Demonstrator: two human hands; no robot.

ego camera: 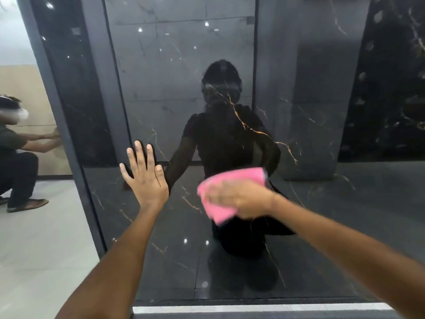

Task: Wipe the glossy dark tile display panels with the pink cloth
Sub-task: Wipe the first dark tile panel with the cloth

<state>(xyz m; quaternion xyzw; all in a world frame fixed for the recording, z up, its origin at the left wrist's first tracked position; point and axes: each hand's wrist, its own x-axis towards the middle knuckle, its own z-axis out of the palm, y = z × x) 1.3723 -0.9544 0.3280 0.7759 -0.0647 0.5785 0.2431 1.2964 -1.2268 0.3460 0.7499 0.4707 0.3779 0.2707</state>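
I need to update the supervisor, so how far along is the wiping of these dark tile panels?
Done: cannot tell; no cleaned area stands out on the glossy panel. In hand: the right hand presses the pink cloth on its lower middle, blurred mid-stroke, while the left hand lies flat against it. Left: the neighbouring panel at right, untouched now.

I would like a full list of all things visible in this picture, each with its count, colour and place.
tile display panel: one, glossy black with gold veins, centre, facing the camera
second panel: one, black with gold veins, right side
panel frame: one, dark grey, left edge of the centre panel
pink cloth: one, pink, on the centre panel, under the right hand
floor: pale grey tiles, lower left
other person: one, dark clothes, crouching at far left
left hand: flat on the panel, fingers spread
right hand: presses the cloth, blurred
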